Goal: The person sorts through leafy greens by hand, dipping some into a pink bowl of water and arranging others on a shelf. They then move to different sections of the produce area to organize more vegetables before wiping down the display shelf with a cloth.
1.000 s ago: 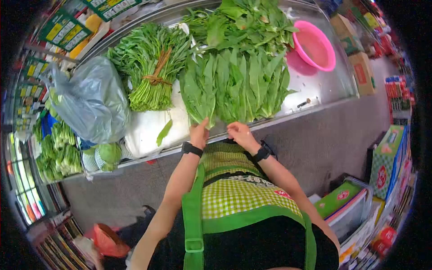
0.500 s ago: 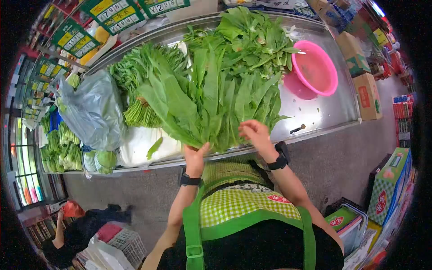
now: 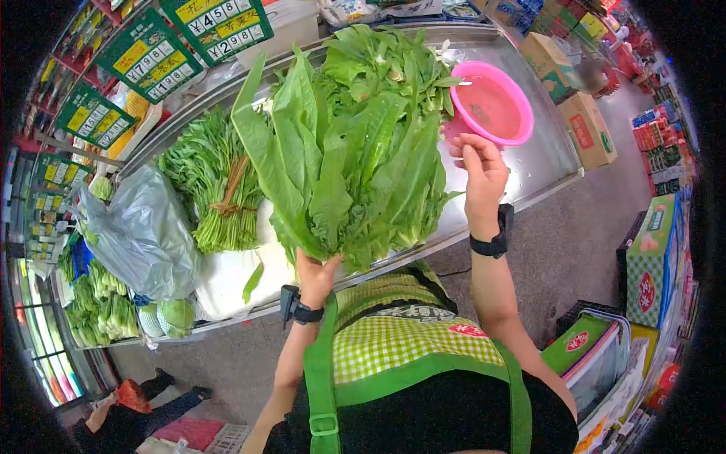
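My left hand (image 3: 316, 276) is closed around the stem end of a bunch of long-leaved lettuce (image 3: 333, 181) at the front edge of the metal counter. The leaves fan out away from me. My right hand (image 3: 484, 170) is raised off the greens, just in front of the pink basin (image 3: 525, 125). Its fingers are loosely bent and apart from the thumb, and nothing shows in them. More leafy greens (image 3: 393, 57) lie behind the bunch. The basin holds cloudy water.
Left of the lettuce lies a tied bundle of thin-stemmed greens (image 3: 231, 219), then a filled plastic bag (image 3: 144, 227). White sheeting (image 3: 231, 278) covers the counter's front. Price signs (image 3: 147, 57) hang at upper left, cartons (image 3: 586, 129) stand at right. Another person (image 3: 140, 405) is at lower left.
My right hand has lifted off the leaves and moved up and right toward the basin. The lettuce fan is more upright in my left hand. The view has shifted, and the other person has moved.
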{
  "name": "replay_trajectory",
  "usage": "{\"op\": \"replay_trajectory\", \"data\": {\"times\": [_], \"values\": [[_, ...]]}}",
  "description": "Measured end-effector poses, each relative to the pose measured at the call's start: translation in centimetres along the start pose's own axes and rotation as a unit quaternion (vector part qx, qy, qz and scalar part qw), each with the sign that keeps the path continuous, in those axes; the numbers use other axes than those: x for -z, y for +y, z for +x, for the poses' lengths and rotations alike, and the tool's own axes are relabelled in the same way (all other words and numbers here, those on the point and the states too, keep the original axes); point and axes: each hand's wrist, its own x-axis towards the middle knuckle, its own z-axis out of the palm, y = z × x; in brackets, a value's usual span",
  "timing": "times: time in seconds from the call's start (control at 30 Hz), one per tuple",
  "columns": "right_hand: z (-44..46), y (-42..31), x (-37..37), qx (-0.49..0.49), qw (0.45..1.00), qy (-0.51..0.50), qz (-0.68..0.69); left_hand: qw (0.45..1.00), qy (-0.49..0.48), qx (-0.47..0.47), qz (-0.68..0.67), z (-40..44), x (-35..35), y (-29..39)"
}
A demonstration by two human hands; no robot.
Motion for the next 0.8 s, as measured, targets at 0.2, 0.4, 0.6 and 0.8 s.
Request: {"op": "replay_trajectory", "data": {"times": [0.2, 0.4, 0.6, 0.8], "values": [[2.7, -0.9, 2.1, 0.096, 0.993, 0.009, -0.063, 0.981, -0.105, 0.147, -0.065, 0.9, 1.6, -0.1], [1.9, 0.6, 4.3, 0.058, 0.991, 0.093, -0.072, 0.758, -0.171, 0.355, -0.519, 2.5, 2.9, -4.8], [-6.1, 6.0, 1.1, -0.179, 0.971, -0.132, -0.085, 0.650, -0.165, 0.381, -0.636, 1.2, 2.5, -5.5], [-10.0, 6.5, -3.3, -0.200, 0.941, -0.264, -0.075, 0.753, -0.223, 0.336, -0.520, 1.2, 2.3, -5.3]]}}
